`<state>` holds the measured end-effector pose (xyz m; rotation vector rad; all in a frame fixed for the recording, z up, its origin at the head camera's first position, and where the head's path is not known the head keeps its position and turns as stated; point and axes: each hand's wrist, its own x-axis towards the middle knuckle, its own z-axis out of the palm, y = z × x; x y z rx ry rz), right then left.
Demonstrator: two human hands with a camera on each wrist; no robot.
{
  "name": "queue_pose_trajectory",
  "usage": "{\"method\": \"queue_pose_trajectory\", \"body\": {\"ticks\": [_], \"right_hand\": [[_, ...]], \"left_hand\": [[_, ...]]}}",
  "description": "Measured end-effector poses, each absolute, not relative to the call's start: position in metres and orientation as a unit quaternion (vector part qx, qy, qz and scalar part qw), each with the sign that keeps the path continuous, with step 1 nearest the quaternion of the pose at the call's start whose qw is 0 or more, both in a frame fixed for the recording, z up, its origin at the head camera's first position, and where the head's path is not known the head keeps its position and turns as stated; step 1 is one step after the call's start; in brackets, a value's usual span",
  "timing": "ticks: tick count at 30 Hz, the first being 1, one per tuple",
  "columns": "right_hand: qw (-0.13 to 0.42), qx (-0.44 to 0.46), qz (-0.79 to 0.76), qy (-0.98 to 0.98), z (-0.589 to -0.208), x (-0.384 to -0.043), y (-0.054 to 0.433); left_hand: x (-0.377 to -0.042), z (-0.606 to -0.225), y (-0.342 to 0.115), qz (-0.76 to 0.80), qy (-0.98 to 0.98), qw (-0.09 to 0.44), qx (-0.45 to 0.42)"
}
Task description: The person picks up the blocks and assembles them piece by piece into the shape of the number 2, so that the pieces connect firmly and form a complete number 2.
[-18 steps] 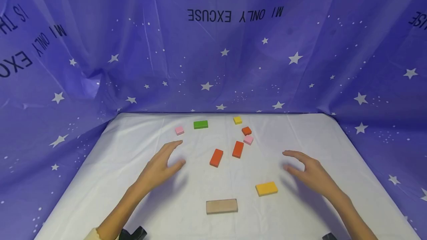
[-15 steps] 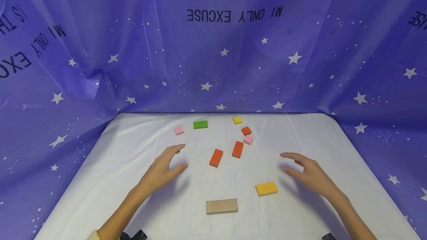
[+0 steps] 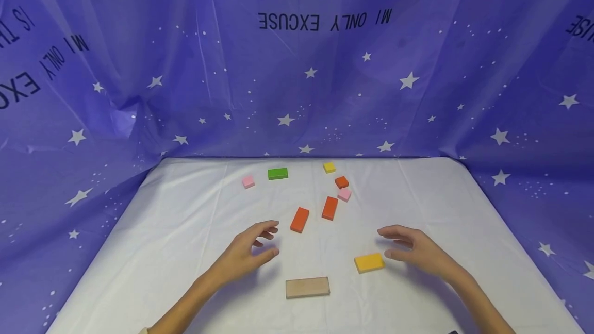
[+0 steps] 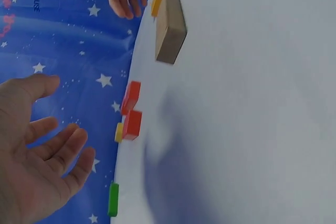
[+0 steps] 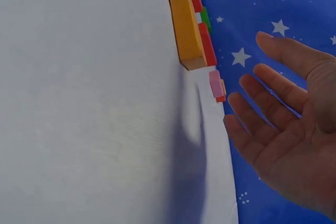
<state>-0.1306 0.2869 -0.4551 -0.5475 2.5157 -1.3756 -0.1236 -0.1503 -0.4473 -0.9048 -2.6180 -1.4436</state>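
My left hand (image 3: 243, 254) hovers over the white cloth with fingers loosely bent and nothing in its grasp; the left wrist view shows its bare palm (image 4: 37, 166). To its right lie a plain wooden block (image 3: 307, 288) and a red block (image 3: 299, 220). Across from it, my right hand (image 3: 419, 251) is held above the cloth, thumb and fingers apart. Nearest to that hand is a yellow-orange block (image 3: 369, 263), just left of the thumb; the right wrist view shows the block (image 5: 186, 30) apart from the fingers.
Farther back lie a second red block (image 3: 330, 208), a pink piece (image 3: 344, 195), a small red piece (image 3: 342, 182), a small yellow block (image 3: 329, 168), a green block (image 3: 278, 173) and another pink block (image 3: 248, 182). A purple star-printed curtain (image 3: 287, 86) borders the white table (image 3: 185, 210).
Both hands have moved inward and nearer to the body, the left one rightward, the right one leftward towards the yellow-orange block. The blocks keep their places on the cloth.
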Motion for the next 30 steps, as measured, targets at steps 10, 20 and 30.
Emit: {"method": "queue_pose_trajectory", "body": {"ticks": [10, 20, 30], "right_hand": [[0.154, -0.202, -0.45, 0.856, -0.464, -0.125, 0.281], [0.152, -0.172, -0.443, 0.867, -0.474, -0.12, 0.277], [0.157, -0.151, -0.409, 0.886, -0.476, -0.119, 0.274]], "left_hand": [[-0.107, -0.458, -0.142, -0.478, -0.822, -0.044, -0.307], [-0.09, -0.476, -0.137, -0.48, -0.814, -0.106, -0.309], [-0.085, -0.483, -0.131, -0.455, -0.822, -0.11, -0.325]]}}
